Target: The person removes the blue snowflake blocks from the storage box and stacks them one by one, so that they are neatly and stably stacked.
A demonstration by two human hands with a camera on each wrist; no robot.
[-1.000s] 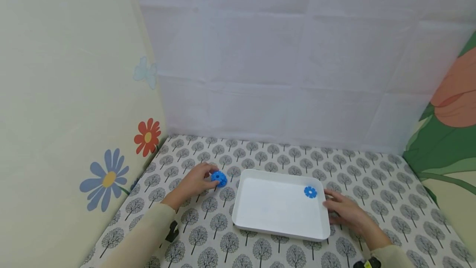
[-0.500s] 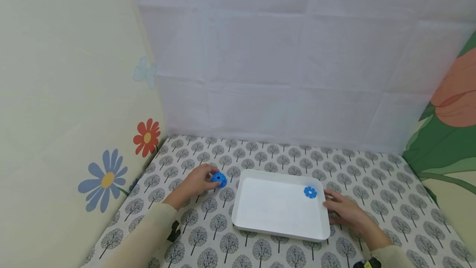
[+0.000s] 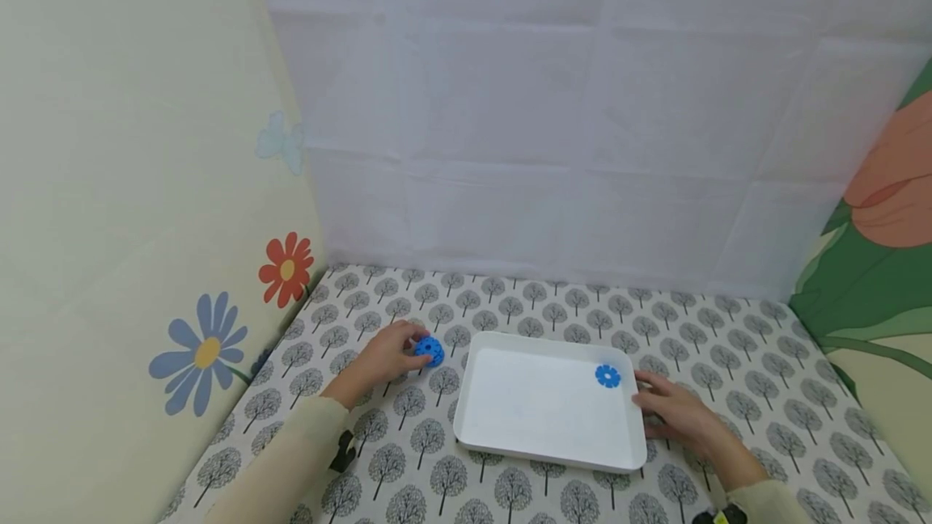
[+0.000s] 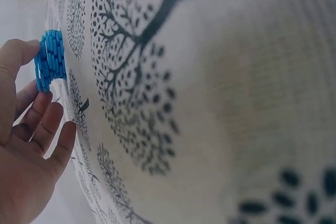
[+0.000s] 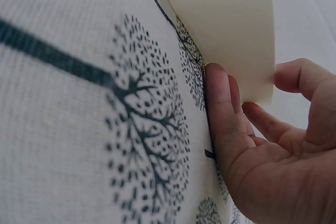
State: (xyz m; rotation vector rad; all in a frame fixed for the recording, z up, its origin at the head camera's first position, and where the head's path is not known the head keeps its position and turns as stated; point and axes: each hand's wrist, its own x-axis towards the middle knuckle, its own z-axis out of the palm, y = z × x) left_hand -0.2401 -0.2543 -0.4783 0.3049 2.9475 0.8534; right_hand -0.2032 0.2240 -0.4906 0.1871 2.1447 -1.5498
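Note:
A stack of blue notched discs rests on the tree-print cloth, left of the tray. My left hand pinches it between thumb and fingertips. In the left wrist view the stack shows several layers, and the other fingers of my left hand are loosely bent below it. One blue notched disc lies inside the white tray, near its far right corner. My right hand touches the tray's right side. The right wrist view has its fingers extended against the tray's outer wall.
The tree-print cloth covers the table around the tray. A white sheet hangs along the back. Panels with painted flowers stand on the left and right.

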